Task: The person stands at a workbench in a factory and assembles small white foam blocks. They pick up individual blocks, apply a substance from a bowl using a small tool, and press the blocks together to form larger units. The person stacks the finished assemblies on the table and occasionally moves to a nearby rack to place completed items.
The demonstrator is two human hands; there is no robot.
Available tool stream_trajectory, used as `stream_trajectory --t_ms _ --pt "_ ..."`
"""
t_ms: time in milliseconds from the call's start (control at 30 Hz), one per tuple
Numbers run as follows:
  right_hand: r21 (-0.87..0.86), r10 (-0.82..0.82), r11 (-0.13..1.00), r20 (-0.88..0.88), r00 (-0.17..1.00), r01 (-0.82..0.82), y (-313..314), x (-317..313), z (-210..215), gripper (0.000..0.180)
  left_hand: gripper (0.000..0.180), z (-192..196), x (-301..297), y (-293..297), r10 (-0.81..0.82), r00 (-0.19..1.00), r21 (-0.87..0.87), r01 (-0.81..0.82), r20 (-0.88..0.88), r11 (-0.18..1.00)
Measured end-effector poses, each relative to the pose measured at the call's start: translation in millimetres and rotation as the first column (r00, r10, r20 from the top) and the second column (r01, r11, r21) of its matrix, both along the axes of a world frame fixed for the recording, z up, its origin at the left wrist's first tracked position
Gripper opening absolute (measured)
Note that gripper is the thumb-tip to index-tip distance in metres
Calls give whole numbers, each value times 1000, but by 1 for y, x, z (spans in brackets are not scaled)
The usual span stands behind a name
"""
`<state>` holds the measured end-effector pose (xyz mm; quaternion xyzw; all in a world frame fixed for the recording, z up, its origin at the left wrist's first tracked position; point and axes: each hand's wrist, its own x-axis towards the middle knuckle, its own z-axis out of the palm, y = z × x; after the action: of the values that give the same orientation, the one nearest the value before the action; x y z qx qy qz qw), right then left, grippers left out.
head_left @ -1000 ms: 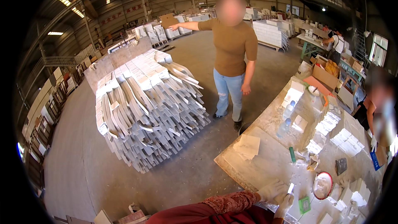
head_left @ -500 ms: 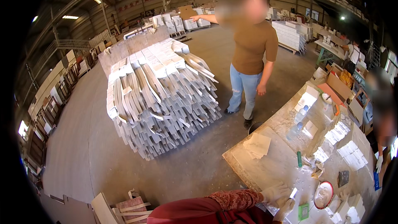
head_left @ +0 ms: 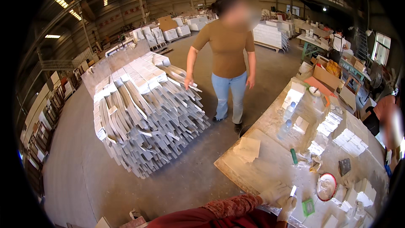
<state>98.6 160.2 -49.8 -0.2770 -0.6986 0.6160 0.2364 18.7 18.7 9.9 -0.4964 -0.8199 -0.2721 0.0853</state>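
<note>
Two pale-gloved hands are seen at the near edge of the table [head_left: 270,169]. The left hand [head_left: 271,194] is laid palm down, fingers extended, nothing gripped. In the right hand [head_left: 288,207] a small white piece [head_left: 293,191] is pinched, its free end pointed away from the wearer, just beside the left fingertips. To the right, a green box [head_left: 308,207] is placed near the right hand; beyond it, a red-rimmed bowl [head_left: 326,188] with whitish contents is noted, flanked by white blocks [head_left: 365,193]. Farther up, a dark block [head_left: 344,166] and a green stick [head_left: 294,156] are found. A pale slab [head_left: 249,148] is set near the left edge, and two clear bottles [head_left: 287,120] are stood beyond. Off the table, a large stack of strips [head_left: 156,118] is observed to the left. Past the table's far left edge, a person in a brown top [head_left: 230,55] is seen, both arms lowered.
</note>
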Motion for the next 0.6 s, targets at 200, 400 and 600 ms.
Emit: stream_trajectory --t_ms 200,400,600 --pt "23 -10 1000 -36 999 11 9 2 -8 22 65 23 -1 4 -47 991 -79 57 125 995" --pt "63 -28 998 -21 999 30 8 2 -8 20 61 24 -6 6 -41 995 -64 47 94 997" --pt "45 -40 998 9 999 39 9 3 -9 21 60 29 -5 8 -77 996 46 74 51 996"
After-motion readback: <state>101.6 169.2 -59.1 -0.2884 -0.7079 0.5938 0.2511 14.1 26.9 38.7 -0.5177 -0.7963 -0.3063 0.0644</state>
